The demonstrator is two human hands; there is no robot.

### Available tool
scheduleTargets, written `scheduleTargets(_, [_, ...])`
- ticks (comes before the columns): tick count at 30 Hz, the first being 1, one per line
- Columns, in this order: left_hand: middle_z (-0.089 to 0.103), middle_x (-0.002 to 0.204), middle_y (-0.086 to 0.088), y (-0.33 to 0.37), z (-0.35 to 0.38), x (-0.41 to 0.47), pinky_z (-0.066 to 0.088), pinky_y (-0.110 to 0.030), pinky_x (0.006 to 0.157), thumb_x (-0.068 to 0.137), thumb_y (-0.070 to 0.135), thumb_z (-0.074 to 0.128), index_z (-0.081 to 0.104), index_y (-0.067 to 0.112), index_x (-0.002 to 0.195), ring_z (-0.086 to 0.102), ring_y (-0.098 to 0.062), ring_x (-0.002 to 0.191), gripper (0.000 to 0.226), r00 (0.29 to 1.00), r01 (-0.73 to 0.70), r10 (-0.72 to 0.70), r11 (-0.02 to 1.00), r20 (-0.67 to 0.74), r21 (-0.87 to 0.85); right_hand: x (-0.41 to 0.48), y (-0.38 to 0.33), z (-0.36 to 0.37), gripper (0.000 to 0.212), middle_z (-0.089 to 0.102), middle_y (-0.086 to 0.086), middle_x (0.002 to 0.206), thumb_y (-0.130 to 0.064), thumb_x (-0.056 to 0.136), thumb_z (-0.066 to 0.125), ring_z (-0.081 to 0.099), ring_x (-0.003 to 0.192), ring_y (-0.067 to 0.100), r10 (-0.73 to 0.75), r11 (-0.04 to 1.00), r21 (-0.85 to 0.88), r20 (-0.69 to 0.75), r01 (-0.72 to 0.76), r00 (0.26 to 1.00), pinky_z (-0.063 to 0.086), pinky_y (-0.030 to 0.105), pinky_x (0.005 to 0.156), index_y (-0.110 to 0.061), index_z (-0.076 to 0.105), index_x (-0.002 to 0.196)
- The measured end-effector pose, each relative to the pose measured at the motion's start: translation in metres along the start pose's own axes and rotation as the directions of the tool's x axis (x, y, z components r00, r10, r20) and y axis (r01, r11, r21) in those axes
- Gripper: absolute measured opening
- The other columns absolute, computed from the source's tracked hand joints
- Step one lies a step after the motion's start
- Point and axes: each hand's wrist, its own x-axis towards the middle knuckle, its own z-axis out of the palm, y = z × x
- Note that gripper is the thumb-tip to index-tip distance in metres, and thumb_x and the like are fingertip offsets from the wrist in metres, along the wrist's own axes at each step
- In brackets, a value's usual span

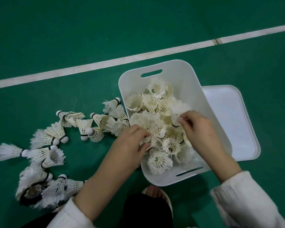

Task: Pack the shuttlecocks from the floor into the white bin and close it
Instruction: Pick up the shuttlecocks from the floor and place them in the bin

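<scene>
The left hand [135, 143] is reaching over the left wall of the bin [179, 69]. Its fingers [144, 134] are curling down toward the thumb and pinching the feathers of a shuttlecock [146, 140] at the left edge of the heap [153, 102] inside.

The right hand [199, 129] is coming in over the right wall. Its fingertips [183, 118] are bunching together and gripping the feather rim of a second shuttlecock [176, 120] near the heap's right edge, with its cork pointing down. Neither hand is lying flat. Both are clasping feathers, not cork.

The bin is standing open on the green floor [72, 38], on the near side of the white line [89, 66]. The heap is covering most of its bottom, with many shuttlecocks lying skirt up.

The lid [229, 122] is lying hollow side up on the floor at the bin's right, and the bin's right wall is overlapping its left edge in view.

Loose shuttlecocks [56, 132] are lying on the floor in a curving trail from the bin's left wall toward the near left, most of them on their sides and touching one another.

White sleeves [237, 203] are covering both forearms, and a sandal [155, 191] is showing just at the bin's near wall.
</scene>
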Motion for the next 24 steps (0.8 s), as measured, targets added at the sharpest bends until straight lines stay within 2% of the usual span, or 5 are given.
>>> scheduleTargets(7, [0.059, 0.084, 0.005, 0.000, 0.008, -0.010, 0.039, -0.021, 0.068, 0.081, 0.014, 0.067, 0.062, 0.016, 0.084, 0.053, -0.013, 0.080, 0.006, 0.991, -0.133, 0.135, 0.986, -0.015, 0.104, 0.017, 0.000, 0.037, 0.016, 0.069, 0.006, 0.087, -0.021, 0.091, 0.056, 0.058, 0.075, 0.019, 0.120, 0.993, -0.016, 0.186, -0.119, 0.975, 0.035, 0.022, 0.067, -0.010, 0.068, 0.094])
scheduleTargets(13, [0.060, 0.084, 0.004, -0.005, 0.008, -0.010, 0.038, -0.022, 0.072, 0.080, 0.016, 0.066, 0.066, 0.015, 0.086, 0.054, -0.012, 0.081, 0.006, 0.992, -0.129, 0.130, 0.989, -0.007, 0.073, -0.003, -0.014, 0.003, 0.029, 0.054, -0.005, 0.125, -0.019, 0.091, 0.055, 0.061, 0.090, 0.014, -0.027, 0.995, -0.089, 0.211, 0.047, 0.977, 0.045, 0.029, 0.083, -0.022, 0.059, 0.119])
scheduleTargets(17, [0.062, 0.082, 0.004, -0.002, 0.009, -0.005, 0.038, -0.022, 0.069, 0.080, 0.020, 0.060, 0.068, 0.014, 0.086, 0.055, -0.014, 0.079, 0.012, 0.989, -0.149, 0.149, 0.988, 0.016, 0.031, -0.034, -0.034, -0.018, 0.032, 0.058, -0.013, 0.105, -0.001, 0.090, 0.049, 0.061, 0.071, 0.006, -0.215, 0.928, 0.355, 0.252, 0.116, 0.944, 0.044, 0.011, 0.067, -0.025, 0.062, 0.106])
scheduleTargets(20, [0.062, 0.081, 0.001, -0.001, 0.010, -0.003, 0.037, -0.022, 0.070, 0.083, 0.026, 0.052, 0.067, 0.012, 0.087, 0.049, -0.011, 0.080, 0.021, 0.986, -0.162, 0.162, 0.987, 0.042, -0.005, -0.045, -0.035, -0.004, 0.031, 0.054, -0.024, 0.100, -0.010, 0.090, 0.053, 0.055, 0.083, -0.002, -0.246, 0.952, 0.271, 0.413, 0.140, 0.877, 0.043, 0.012, 0.075, -0.029, 0.055, 0.115])
scheduleTargets(24, [0.061, 0.088, -0.001, 0.001, 0.007, -0.006, 0.041, -0.024, 0.074, 0.088, 0.027, 0.046, 0.066, 0.010, 0.092, 0.051, -0.011, 0.086, 0.027, 0.976, -0.214, 0.216, 0.976, 0.040, -0.034, -0.040, -0.029, 0.007, 0.013, 0.058, -0.011, 0.085, -0.012, 0.087, 0.059, 0.057, 0.082, 0.007, -0.177, 0.983, 0.110, 0.357, 0.147, 0.917, 0.044, 0.021, 0.074, -0.018, 0.065, 0.098])
